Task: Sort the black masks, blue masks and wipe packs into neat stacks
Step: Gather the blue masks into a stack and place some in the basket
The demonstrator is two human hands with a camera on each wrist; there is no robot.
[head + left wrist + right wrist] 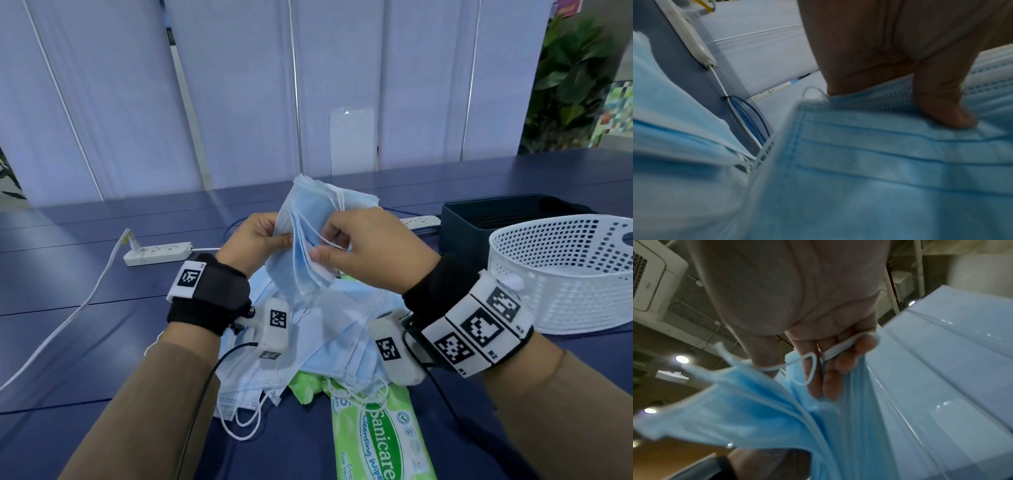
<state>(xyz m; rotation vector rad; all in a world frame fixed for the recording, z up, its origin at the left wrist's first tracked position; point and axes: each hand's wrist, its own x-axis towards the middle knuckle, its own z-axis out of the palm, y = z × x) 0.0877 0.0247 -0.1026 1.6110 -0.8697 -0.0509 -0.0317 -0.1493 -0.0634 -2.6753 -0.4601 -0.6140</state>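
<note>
Two hands are holding one bunch of blue masks (310, 236) up in the air above the dark blue table (85, 281). The left hand (251, 241) is pinching the bunch on its left edge, with the thumb pressing on the front — the left wrist view shows that thumb lying flat on the folds. The right hand (366, 250) is gripping the right side, and its fingers (830, 369) are curling round the white ear loops (836, 348). The hands are close together, both clamped on the same bunch.

More blue masks are lying in a messy pile (329, 339) on the table, right under the wrists. Green wipe packs are poking out from under that pile — one Sanicare wipe pack (380, 438) is lying nearest the person.

A white basket (561, 274) is sitting on the right, touching a dark box (462, 236) behind it. A white power strip (157, 253) is lying on the left.
</note>
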